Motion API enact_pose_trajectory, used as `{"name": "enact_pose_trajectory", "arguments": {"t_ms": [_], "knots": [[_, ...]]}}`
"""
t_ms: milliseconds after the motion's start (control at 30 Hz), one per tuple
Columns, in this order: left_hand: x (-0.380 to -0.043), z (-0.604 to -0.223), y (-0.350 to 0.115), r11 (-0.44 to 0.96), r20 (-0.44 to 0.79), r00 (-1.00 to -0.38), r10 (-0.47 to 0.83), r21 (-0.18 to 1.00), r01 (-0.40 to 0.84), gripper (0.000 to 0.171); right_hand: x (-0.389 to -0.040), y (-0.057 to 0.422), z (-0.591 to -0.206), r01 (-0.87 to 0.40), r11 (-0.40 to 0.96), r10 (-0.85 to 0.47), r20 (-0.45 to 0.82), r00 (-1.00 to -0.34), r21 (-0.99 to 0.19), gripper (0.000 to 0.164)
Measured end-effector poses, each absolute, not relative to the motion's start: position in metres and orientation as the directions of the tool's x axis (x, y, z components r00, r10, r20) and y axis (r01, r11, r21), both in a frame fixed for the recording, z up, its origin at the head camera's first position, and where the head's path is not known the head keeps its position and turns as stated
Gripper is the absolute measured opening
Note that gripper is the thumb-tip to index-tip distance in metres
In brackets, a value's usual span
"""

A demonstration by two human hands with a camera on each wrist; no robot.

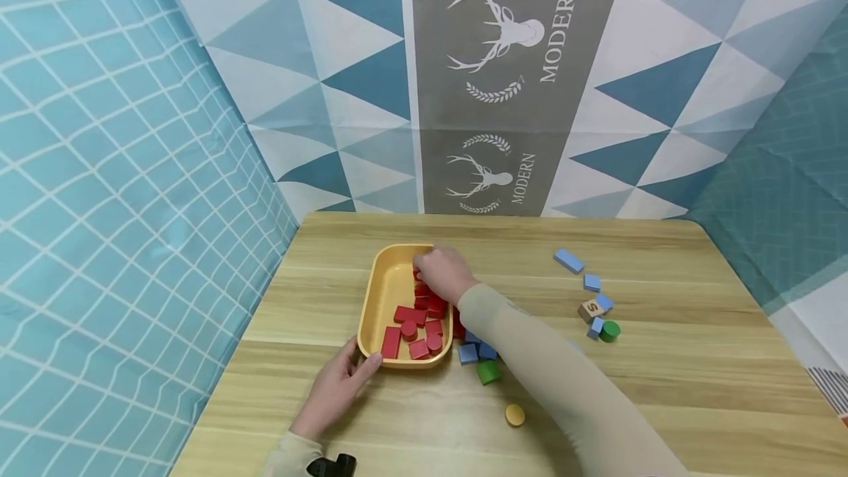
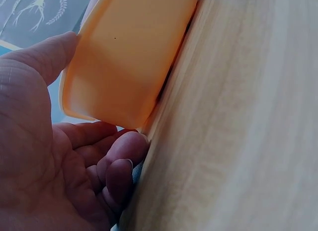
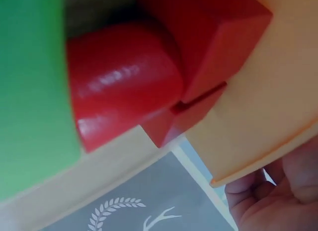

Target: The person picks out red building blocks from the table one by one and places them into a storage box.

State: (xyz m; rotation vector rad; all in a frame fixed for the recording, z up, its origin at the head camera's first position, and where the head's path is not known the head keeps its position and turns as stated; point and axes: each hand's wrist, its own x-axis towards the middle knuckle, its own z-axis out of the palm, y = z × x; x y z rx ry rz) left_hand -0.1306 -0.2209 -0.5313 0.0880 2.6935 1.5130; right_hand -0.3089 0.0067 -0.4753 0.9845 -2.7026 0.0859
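A yellow-orange plastic tray (image 1: 372, 308) stands on the wooden table with several red blocks (image 1: 391, 343) inside, both rectangular and cylindrical. My left hand (image 1: 336, 387) grips its near left corner, thumb (image 2: 58, 53) at the rim and curled fingers low against the outer wall. Over the tray's far right side, my right hand (image 1: 445, 272) reaches in with curled fingers; a small red block (image 1: 416, 272) shows at the fingertips, mostly covered by the hand. In the right wrist view, a red cylinder (image 3: 126, 82) and a green block (image 3: 35, 92) fill the near foreground, outside the tray wall.
Right of the tray lie blue blocks (image 1: 468, 354), a green cylinder (image 1: 489, 372) and more red ones, partly under the right sleeve. A yellow disc (image 1: 514, 415) lies nearer. Farther right are blue pieces (image 1: 569, 260), a lettered wooden cube (image 1: 589, 311) and another green cylinder (image 1: 609, 331).
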Motion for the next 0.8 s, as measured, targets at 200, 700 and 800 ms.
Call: {"name": "enact_pose_trajectory", "arguments": {"t_ms": [200, 700, 800], "knots": [[-0.13, -0.533, -0.221, 0.52, -0.011, -0.997, 0.072, 0.854, 0.028, 0.067, -0.307, 0.006, -0.476, -0.634, 0.77, -0.63, 0.232, -0.741, 0.064, 0.006], [-0.131, -0.532, -0.221, 0.523, -0.028, -0.998, 0.052, 0.852, 0.003, 0.068, -0.299, 0.029, -0.46, -0.659, 0.749, -0.597, 0.366, -0.714, -0.066, 0.012], [-0.131, -0.532, -0.22, 0.526, -0.027, -0.998, 0.053, 0.85, 0.006, 0.067, -0.299, 0.054, -0.455, -0.615, 0.765, -0.527, 0.365, -0.768, -0.189, 0.016]]}}
